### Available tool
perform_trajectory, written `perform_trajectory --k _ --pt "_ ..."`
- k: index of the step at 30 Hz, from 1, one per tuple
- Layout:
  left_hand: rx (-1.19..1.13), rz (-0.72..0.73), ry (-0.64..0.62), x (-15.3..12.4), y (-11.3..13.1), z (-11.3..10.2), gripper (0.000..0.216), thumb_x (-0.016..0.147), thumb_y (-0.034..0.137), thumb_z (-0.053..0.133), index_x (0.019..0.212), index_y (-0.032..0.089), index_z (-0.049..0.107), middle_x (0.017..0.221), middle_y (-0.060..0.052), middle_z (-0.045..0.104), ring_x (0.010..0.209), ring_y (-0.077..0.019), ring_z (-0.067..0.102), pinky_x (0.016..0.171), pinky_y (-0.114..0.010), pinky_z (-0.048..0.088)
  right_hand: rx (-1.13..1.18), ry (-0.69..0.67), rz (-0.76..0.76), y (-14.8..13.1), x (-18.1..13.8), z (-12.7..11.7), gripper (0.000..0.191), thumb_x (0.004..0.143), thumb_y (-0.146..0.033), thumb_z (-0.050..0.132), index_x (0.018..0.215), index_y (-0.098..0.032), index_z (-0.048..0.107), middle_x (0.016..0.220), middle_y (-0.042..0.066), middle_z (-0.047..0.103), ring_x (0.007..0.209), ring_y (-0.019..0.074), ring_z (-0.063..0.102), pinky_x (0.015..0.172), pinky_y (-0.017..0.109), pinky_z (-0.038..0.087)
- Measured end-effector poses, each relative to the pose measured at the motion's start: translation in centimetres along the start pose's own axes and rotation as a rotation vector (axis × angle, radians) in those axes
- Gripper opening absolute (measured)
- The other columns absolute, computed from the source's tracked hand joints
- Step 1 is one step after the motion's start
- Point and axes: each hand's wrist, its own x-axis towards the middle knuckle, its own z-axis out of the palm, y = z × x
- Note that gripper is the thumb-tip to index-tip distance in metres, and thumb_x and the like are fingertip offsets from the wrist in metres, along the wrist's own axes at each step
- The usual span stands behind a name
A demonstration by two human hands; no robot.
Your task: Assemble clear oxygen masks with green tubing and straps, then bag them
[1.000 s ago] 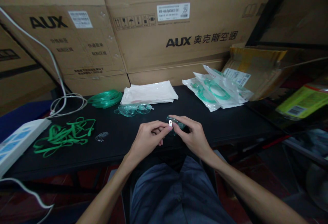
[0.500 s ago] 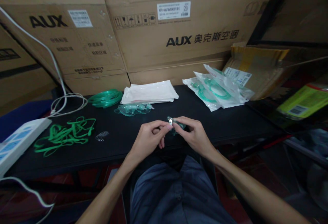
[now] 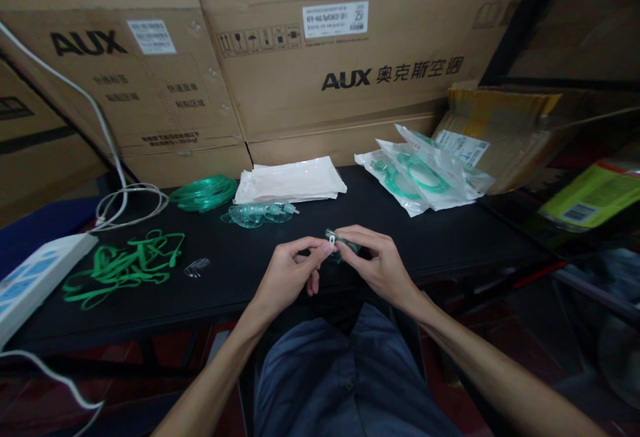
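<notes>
My left hand (image 3: 289, 271) and my right hand (image 3: 374, 261) meet over the front edge of the black table (image 3: 250, 270). Both pinch a small clear green plastic mask piece (image 3: 336, 242) that carries a small white clip. The left thumb and forefinger close on the clip side, while the right fingers wrap the green piece from the right. Further back lies another clear green mask (image 3: 257, 213).
Green elastic straps (image 3: 125, 265) and a small metal clip pile (image 3: 196, 266) lie at left. A coil of green tubing (image 3: 204, 193), a stack of white bags (image 3: 291, 181) and packed masks (image 3: 425, 177) sit at the back. Cardboard boxes (image 3: 340, 57) form the rear wall. A white power strip (image 3: 35, 277) lies far left.
Both hands stay pinched on the small mask piece with only slight finger shifts. The view has drifted a little.
</notes>
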Motion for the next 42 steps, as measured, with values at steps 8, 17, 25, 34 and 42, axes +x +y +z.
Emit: perform_trajectory --k 8,17,25,34,42 --pt "0.036 0.033 0.009 -0.2 0.4 0.1 0.034 0.09 0.048 0.066 0.093 0.014 0.071 0.042 0.006 0.054 0.035 -0.008 0.047 0.037 -0.015 0.037 -0.04 0.033 0.062 0.0 -0.3 0.3 0.017 0.095 -0.022 0.063 0.106 -0.022 0.076 0.106 0.006 0.077 0.099 0.0211 0.071 0.09 0.033 0.054" --pt "0.093 0.009 0.023 -0.3 0.2 0.2 0.035 0.092 0.05 0.062 0.097 0.016 0.07 0.043 0.006 0.054 0.035 -0.009 0.048 0.037 -0.016 0.038 -0.045 0.081 0.087 0.2 -0.4 0.4 0.011 0.09 -0.021 0.067 0.098 -0.022 0.075 0.096 0.003 0.078 0.088 0.0201 0.072 0.082 0.031 0.055" --pt "0.072 0.005 0.033 -0.3 0.2 0.4 0.035 0.092 0.049 0.063 0.098 0.016 0.071 0.043 0.006 0.053 0.035 -0.0084 0.047 0.037 -0.016 0.036 -0.016 0.047 0.057 0.1 -0.2 -0.1 0.013 0.088 -0.016 0.069 0.095 -0.024 0.076 0.095 0.003 0.079 0.089 0.0214 0.073 0.082 0.035 0.054" --pt "0.035 0.006 0.037 -0.5 0.3 0.8 0.033 0.09 0.048 0.065 0.098 0.016 0.071 0.044 0.007 0.051 0.035 -0.0076 0.046 0.035 -0.015 0.036 0.038 0.024 -0.073 0.0 0.2 -0.5 0.015 0.089 -0.014 0.068 0.097 -0.025 0.076 0.101 0.005 0.079 0.098 0.0221 0.072 0.09 0.039 0.056" --pt "0.007 0.028 0.077 -0.4 0.3 1.2 0.032 0.088 0.049 0.067 0.092 0.017 0.071 0.043 0.007 0.051 0.033 -0.0075 0.046 0.033 -0.015 0.034 -0.003 0.066 -0.084 -0.5 0.1 -0.1 0.017 0.09 -0.013 0.065 0.097 -0.026 0.074 0.1 0.004 0.079 0.096 0.0218 0.073 0.09 0.039 0.054"
